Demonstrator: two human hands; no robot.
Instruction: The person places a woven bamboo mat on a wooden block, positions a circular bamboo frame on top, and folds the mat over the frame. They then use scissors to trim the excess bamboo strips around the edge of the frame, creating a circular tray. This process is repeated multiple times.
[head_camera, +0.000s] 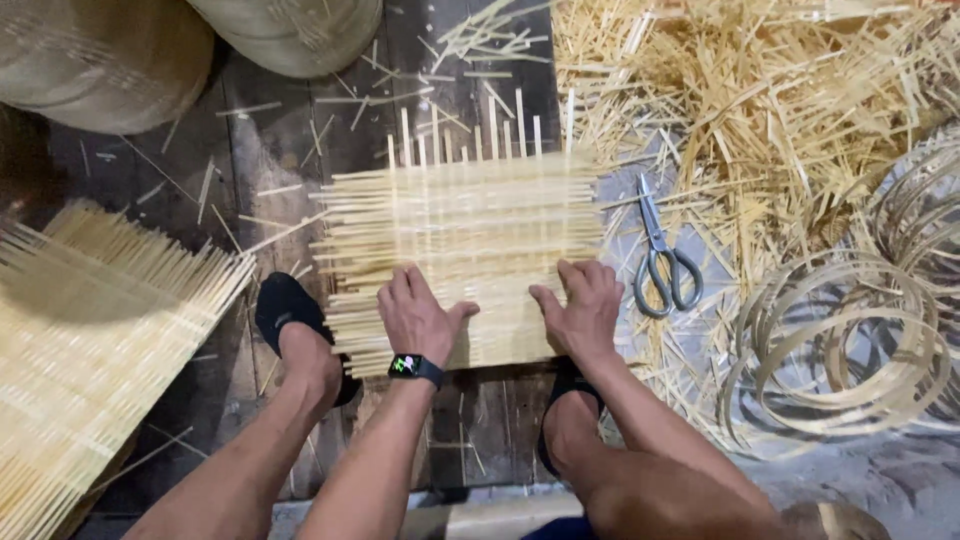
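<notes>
Pale split-bamboo work on dark, worn floor planks.

We note the woven mat (465, 250) is matt, dry bamboo strip, rough at its cut ends; the offcuts (760, 110) look alike. The scissors (662, 262) are dull grey metal. The hoops (830, 350) are smooth bent bamboo. The watch (413, 366) has glossy glass on a black strap.

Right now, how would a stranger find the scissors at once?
Start from the woven bamboo mat under both hands. Just past its right edge, beside the right hand, lie the scissors: the only grey metal thing among pale bamboo strips.
</notes>
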